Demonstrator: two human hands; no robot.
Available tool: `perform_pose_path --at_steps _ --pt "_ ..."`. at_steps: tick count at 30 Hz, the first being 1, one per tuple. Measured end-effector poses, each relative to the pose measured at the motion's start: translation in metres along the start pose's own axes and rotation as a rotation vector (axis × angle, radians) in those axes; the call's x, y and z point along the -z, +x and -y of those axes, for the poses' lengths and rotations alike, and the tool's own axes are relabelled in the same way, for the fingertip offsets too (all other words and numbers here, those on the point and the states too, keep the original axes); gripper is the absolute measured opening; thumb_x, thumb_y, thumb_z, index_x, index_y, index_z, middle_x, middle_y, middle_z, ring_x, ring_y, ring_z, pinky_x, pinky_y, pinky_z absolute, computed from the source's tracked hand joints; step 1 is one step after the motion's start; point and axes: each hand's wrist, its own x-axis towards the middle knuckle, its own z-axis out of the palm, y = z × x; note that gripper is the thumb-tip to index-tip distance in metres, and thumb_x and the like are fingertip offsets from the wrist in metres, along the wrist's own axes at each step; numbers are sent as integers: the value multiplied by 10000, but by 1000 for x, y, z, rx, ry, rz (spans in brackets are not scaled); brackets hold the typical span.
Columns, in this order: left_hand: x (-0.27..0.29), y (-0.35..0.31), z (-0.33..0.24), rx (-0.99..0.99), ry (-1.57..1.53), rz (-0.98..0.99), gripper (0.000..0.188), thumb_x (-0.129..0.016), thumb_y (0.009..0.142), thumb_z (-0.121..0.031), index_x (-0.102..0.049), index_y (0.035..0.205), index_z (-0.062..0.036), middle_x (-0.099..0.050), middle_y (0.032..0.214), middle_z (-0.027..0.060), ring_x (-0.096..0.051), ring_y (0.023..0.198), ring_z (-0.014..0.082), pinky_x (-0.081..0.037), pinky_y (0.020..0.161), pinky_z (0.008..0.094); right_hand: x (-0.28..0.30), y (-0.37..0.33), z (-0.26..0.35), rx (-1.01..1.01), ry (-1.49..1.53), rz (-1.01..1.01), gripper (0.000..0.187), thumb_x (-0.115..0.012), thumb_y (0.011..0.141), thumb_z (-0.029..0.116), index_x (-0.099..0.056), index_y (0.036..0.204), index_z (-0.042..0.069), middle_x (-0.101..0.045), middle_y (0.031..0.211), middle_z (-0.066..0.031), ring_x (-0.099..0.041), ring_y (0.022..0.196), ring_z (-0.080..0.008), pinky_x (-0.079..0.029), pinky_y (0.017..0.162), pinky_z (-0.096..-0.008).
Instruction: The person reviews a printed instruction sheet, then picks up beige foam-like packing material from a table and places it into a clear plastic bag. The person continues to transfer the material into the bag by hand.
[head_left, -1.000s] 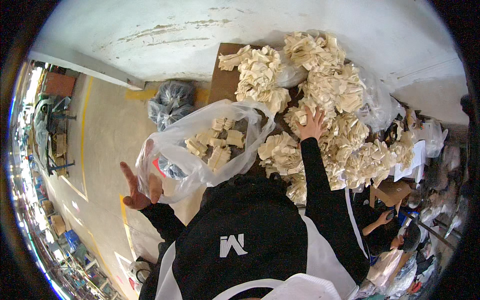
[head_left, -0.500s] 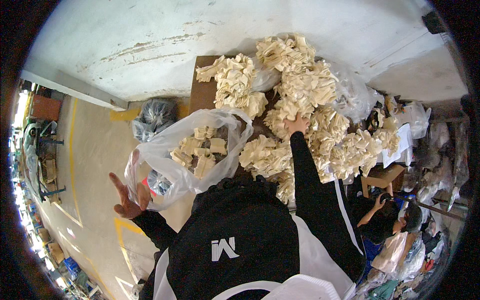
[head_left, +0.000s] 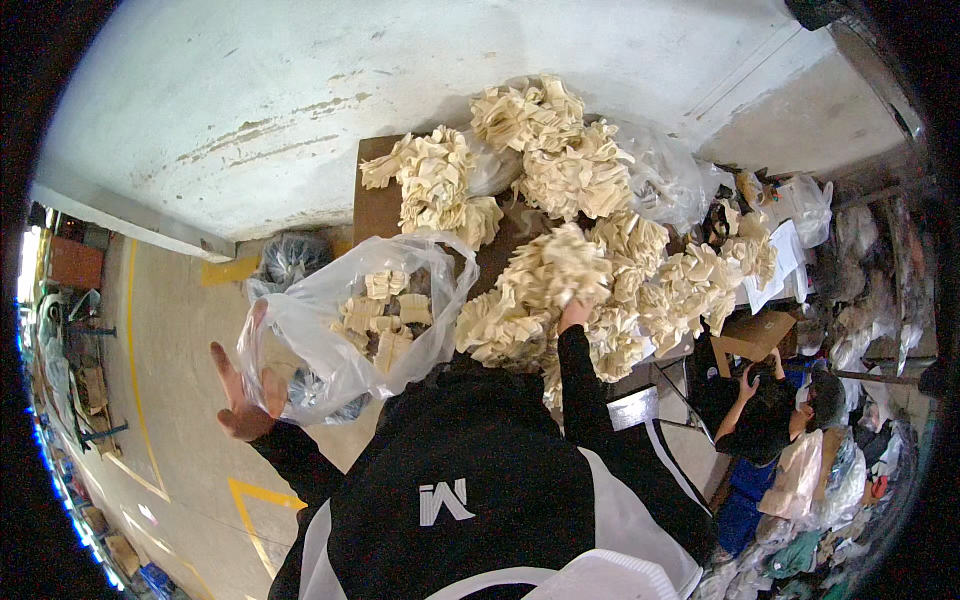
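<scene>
My left hand [head_left: 243,402] holds the rim of a clear plastic bag [head_left: 320,340], fingers spread, to the left of my body. The bag hangs open and contains several cream-coloured folded fabric pieces [head_left: 385,315]. My right hand [head_left: 574,313] reaches forward and grips a bunch of the same cream pieces [head_left: 555,262], raised just above the big heap [head_left: 560,170] that covers a brown table [head_left: 378,205]. My black sleeves and jacket fill the lower middle of the view.
A person in dark clothes [head_left: 765,410] sits low at the right beside a cardboard box [head_left: 752,335]. Clear bags [head_left: 665,180] lie on the heap's right side. A dark bag [head_left: 290,258] sits on the floor by the wall, near yellow floor lines [head_left: 135,330].
My right hand, which lay flat on the heap, has closed on a bunch of cream pieces and lifted it. The bag in my left hand stays open at my left.
</scene>
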Motion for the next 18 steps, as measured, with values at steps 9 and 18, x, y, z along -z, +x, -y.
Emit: perform_pose_path --at_steps 9,18 --pt "-3 -10 -9 8 10 1 942 -585 788 -507 78 1419 -284 -397 1260 256 -386 455 136 -333 405 248 19 -38 39 -251 683 12 488 -473 822 506 -530 1100 109 -571 1022 -66 -544 853 -235 -479 685 -411" --pt "0 -3 -11 33 5 22 941 -577 790 -512 77 1422 -269 -416 1243 255 -382 454 134 -322 401 248 0 -60 59 -207 692 175 447 -512 833 415 -495 1159 111 -569 1067 -68 -551 925 -216 -481 760 -402"
